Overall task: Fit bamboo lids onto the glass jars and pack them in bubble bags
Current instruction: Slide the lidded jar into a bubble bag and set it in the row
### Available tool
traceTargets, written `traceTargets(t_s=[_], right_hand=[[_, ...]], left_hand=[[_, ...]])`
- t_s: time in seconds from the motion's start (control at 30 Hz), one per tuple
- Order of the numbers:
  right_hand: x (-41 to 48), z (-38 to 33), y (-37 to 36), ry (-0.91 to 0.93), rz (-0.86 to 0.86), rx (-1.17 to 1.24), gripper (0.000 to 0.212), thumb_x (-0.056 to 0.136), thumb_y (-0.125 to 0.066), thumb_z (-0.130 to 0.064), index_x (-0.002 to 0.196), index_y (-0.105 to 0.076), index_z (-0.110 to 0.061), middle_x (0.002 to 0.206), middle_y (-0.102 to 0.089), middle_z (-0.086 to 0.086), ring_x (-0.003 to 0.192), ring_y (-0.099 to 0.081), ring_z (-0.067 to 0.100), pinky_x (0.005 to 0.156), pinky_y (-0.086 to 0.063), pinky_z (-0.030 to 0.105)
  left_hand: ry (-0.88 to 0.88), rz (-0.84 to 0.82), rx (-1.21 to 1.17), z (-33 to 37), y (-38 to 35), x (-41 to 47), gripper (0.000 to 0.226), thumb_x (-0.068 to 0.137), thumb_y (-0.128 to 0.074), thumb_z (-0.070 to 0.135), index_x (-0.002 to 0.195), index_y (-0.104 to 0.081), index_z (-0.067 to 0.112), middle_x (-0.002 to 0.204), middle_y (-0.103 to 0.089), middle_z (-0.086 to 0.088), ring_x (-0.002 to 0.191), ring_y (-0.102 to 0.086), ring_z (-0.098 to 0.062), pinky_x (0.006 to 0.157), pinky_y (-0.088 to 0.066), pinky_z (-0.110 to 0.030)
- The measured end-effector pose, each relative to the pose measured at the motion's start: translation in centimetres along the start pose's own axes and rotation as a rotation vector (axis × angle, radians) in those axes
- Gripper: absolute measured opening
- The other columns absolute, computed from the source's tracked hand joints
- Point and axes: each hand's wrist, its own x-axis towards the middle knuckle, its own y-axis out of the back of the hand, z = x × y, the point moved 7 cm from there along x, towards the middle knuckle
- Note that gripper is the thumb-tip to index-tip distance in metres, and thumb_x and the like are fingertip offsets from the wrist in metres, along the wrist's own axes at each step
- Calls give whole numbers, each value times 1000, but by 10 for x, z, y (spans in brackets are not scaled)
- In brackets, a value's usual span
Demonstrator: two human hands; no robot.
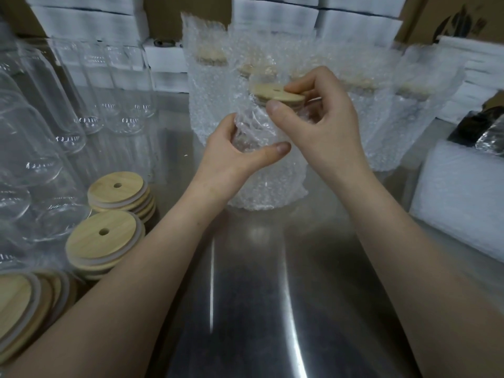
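one lidded jar [309, 113] stands on the steel table [259, 282], mostly down in its bubble bag [268, 184]. left hand [231, 156] grips the bag, right hand [319, 118] pinches the bamboo lid [275, 94]. several bagged jars [207, 85] are done behind; plenty of bare glass jars [90, 105] and lid stacks [109, 241] are waiting.

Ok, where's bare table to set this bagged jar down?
Bare brushed-steel table lies in the near centre, from the bubble-bagged glass jar back toward you. Crowded: stacked round bamboo lids and empty clear glass jars on the left, bagged jars behind, white padded stack on the right.
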Motion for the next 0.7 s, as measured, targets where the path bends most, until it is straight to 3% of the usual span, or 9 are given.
traceTargets(t_s=[0.2,0.33,0.43,0.6,0.7], right_hand=[[0,1,1,-25,2,-15,29,80,-71,-34,93,-60,-10,101,-63,9,90,-57,18,78,-46,26],[0,-2,1,-2,3,-7,21,88,-61,-31,93,-65,-11,97,-64,7,92,-57,16,80,-47,28],[2,-6,8,39,67,-22,25,93,-51,-29,94,-69,-13,98,-66,7,94,-56,11,81,-42,18],[4,-10,22,83,158,40,27,95,-44,-18,104,-67,-9,99,-64,3,95,-61,23,86,-49,42],[4,-12,26,95,201,189,25,96,-42,-11,108,-63,-6,95,-61,5,88,-59,15,77,-49,28]], left_hand=[[-17,-15,-18,0,0,0,58,70,-82,17,120,-57,5,113,-71,-9,105,-69,-19,93,-54,-35],[-25,-24,-37,0,-1,1,59,69,-82,18,121,-56,8,117,-69,-8,109,-67,-18,96,-53,-36],[-26,-49,-36,0,-1,1,67,69,-83,20,127,-51,9,122,-66,-5,114,-64,-16,98,-51,-36],[-27,-79,-56,-1,-1,1,60,70,-85,24,121,-53,17,119,-68,0,112,-65,-16,97,-52,-38],[-55,-62,-64,3,2,2,54,69,-82,35,116,-56,22,115,-70,6,111,-66,-14,97,-51,-36]])
